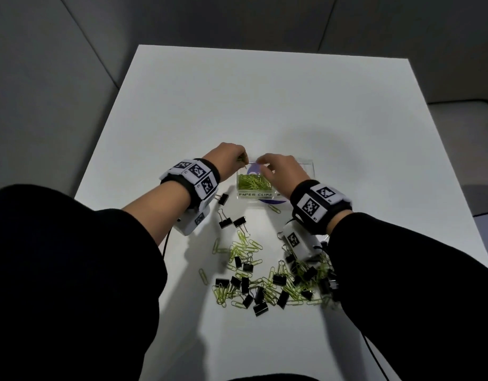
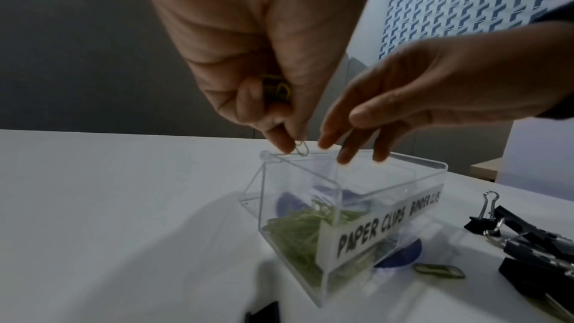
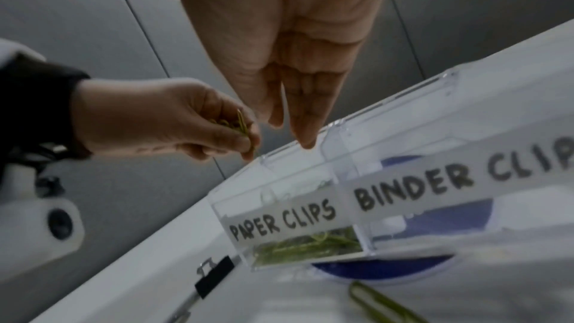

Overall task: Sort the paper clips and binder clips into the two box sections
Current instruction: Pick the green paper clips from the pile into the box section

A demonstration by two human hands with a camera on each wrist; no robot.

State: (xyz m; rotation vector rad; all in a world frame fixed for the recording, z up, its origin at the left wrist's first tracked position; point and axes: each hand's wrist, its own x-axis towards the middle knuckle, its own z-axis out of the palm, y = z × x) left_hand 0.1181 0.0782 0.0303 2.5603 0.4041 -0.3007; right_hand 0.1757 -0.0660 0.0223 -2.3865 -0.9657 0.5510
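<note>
A clear two-section box [image 1: 310, 171] stands on the white table. Its left section, labelled PAPER CLIPS, holds a heap of green paper clips [image 1: 253, 181]; the BINDER CLIPS section [image 3: 434, 205] shows only a blue disc beneath it. My left hand [image 2: 293, 149] hovers over the box's rear left corner, pinching one paper clip [image 2: 303, 149] at the fingertips with more bunched in the palm [image 2: 277, 90]. My right hand [image 3: 295, 132] hangs over the rear rim with straight fingers and holds nothing that I can see.
A mixed pile of green paper clips and black binder clips [image 1: 264, 279] lies near the table's front, partly under my right forearm. A few binder clips [image 1: 229, 221] and a loose paper clip [image 1: 274, 209] lie between pile and box. A blue disc [image 3: 382, 269] sits under the box.
</note>
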